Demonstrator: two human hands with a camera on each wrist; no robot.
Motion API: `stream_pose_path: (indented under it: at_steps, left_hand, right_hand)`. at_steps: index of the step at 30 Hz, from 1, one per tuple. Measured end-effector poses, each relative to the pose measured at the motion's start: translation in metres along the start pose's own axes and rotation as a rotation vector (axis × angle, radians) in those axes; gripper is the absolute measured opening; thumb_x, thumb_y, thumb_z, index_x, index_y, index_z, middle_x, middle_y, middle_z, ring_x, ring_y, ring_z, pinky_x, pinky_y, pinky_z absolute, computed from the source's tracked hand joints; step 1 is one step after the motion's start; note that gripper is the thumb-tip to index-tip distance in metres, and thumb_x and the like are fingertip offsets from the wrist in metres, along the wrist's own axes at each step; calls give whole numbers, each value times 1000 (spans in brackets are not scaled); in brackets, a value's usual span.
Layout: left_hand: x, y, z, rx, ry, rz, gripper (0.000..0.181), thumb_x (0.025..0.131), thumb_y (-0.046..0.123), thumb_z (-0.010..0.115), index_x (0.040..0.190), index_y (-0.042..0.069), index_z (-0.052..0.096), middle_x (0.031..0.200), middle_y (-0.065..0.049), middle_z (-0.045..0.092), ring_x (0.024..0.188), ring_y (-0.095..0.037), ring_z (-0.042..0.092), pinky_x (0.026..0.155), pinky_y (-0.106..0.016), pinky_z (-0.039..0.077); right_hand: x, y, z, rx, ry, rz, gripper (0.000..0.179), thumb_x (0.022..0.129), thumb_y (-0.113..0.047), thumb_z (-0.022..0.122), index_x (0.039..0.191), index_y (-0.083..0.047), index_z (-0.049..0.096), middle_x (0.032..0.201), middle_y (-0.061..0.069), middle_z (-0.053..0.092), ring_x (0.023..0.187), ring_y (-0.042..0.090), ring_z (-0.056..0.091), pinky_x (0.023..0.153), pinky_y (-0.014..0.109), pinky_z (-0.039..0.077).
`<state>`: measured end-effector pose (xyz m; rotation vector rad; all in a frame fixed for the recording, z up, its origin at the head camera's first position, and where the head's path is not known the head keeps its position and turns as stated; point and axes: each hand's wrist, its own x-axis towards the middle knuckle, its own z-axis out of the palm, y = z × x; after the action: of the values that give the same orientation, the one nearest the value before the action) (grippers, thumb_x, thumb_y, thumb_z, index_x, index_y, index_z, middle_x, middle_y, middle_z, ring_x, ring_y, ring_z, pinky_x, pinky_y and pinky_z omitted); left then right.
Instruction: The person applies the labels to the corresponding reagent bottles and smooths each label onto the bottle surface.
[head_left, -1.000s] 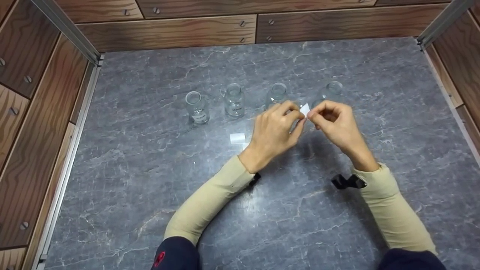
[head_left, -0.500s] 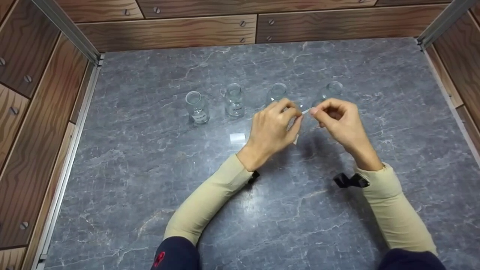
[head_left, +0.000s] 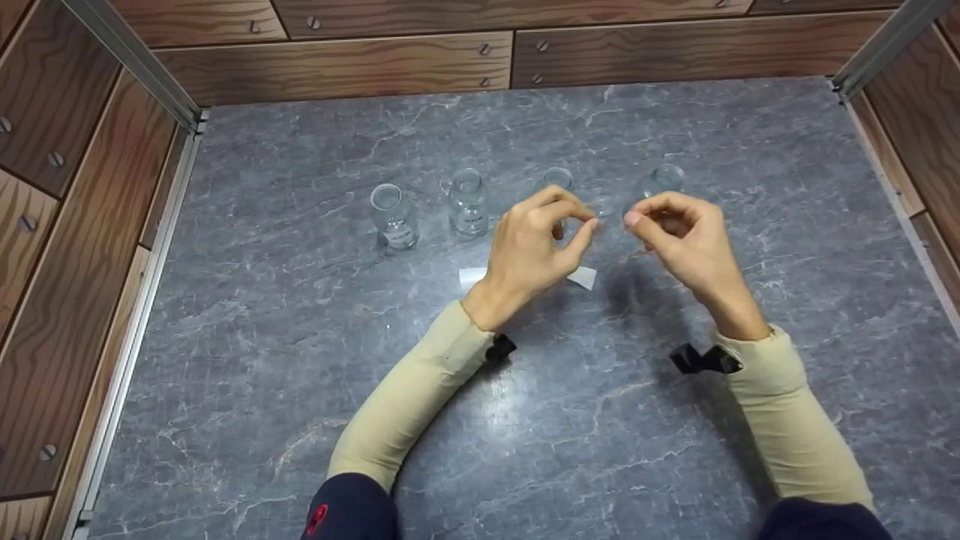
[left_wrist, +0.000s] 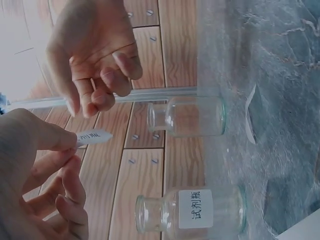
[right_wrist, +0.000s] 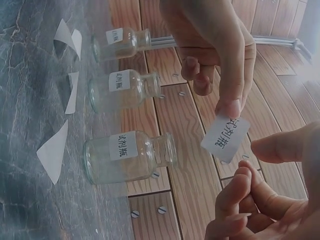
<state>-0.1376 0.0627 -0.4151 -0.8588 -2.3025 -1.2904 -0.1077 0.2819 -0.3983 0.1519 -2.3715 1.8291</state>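
Glass bottles stood in row on grey counter (head_left: 300, 315), four visible from head view. Left hand (head_left: 536, 240) pinched small white label (right_wrist: 225, 138) between thumb and forefinger, held in air above counter, just in front of third bottle (head_left: 556, 180). Right hand (head_left: 679, 232) close beside, fingers curled, holding nothing, not touching label. Backing papers (head_left: 583, 277) lay on counter below hands.
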Motion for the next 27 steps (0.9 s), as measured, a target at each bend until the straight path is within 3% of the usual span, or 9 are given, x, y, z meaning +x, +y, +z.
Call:
stream_pose_path:
  at_steps: [9, 13, 18, 22, 27]
  left_hand:
    - [3, -3, -2, -229, -43, -74, 10, 97, 14, 78, 97, 7, 84, 99, -5, 78, 66, -11, 61, 61, -27, 54]
    - [3, -4, -2, -304, -51, -108, 11, 98, 15, 78, 98, 6, 83, 100, -6, 78, 64, -10, 61, 59, -24, 53]
    - [3, -6, -1, -369, -57, -136, 13, 98, 16, 78, 99, 5, 83, 101, -7, 78, 65, -11, 62, 62, -24, 55]
    - [3, -7, 1, -415, -62, -166, 13, 98, 17, 79, 99, 5, 84, 101, -7, 78, 67, -11, 62, 64, -24, 55]
    - [3, -7, 2, -412, -57, -185, 12, 97, 15, 80, 100, 4, 83, 100, -8, 78, 65, -9, 61, 62, -23, 55]
  right_hand:
    - [1, 2, 0, -57, -23, 21, 19, 97, -8, 78, 109, 7, 76, 82, -3, 70, 60, 5, 55, 50, 19, 43]
    - [1, 2, 0, -78, -37, 43, 20, 97, -10, 78, 110, 6, 76, 81, -4, 70, 60, 5, 55, 50, 19, 44]
    - [0, 2, 1, -70, -32, 40, 19, 98, -8, 77, 110, 6, 77, 81, -3, 72, 63, 7, 59, 53, 19, 48]
    - [0, 1, 3, -19, -8, 16, 13, 98, -3, 76, 105, 8, 78, 79, 7, 71, 63, 8, 59, 53, 19, 48]
    - [1, 2, 3, 35, 5, -11, 8, 97, 5, 73, 101, 11, 76, 75, 11, 68, 60, 11, 55, 50, 20, 46]
